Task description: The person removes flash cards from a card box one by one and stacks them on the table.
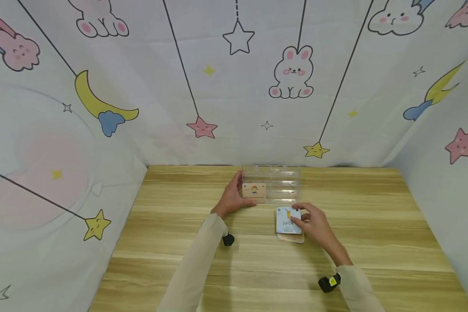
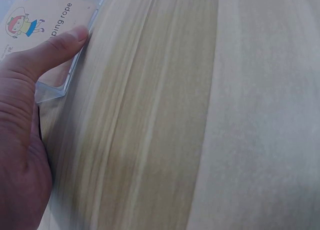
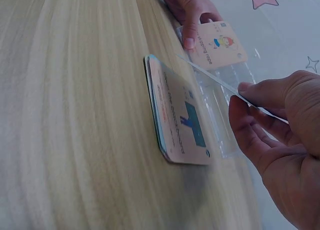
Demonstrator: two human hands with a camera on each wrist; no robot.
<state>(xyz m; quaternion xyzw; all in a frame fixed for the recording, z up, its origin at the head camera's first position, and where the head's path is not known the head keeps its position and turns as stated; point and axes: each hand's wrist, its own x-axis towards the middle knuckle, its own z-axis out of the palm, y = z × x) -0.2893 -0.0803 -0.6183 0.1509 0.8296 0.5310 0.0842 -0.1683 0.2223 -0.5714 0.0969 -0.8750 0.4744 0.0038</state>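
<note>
A clear plastic divided tray (image 1: 284, 185) lies at the back of the table, by the wall cloth. My left hand (image 1: 232, 197) grips its left end, the thumb over the front edge and the fingers along the side. A peach card with a rope-skipping child (image 3: 217, 45) sits in the tray's front left compartment, beside that thumb. Between thumb and fingers, my right hand (image 1: 315, 222) pinches a pale blue juice card (image 1: 283, 222), seen nearly edge-on in the right wrist view. Under it on the table is a stack of cards (image 3: 177, 115), its top one peach with a blackboard picture.
The wooden table (image 1: 160, 242) runs back to a white cloth wall (image 1: 242, 108) printed with stars, rabbits and clouds. More cloth stands along the left and right sides. Black wrist cameras sit on both wrists.
</note>
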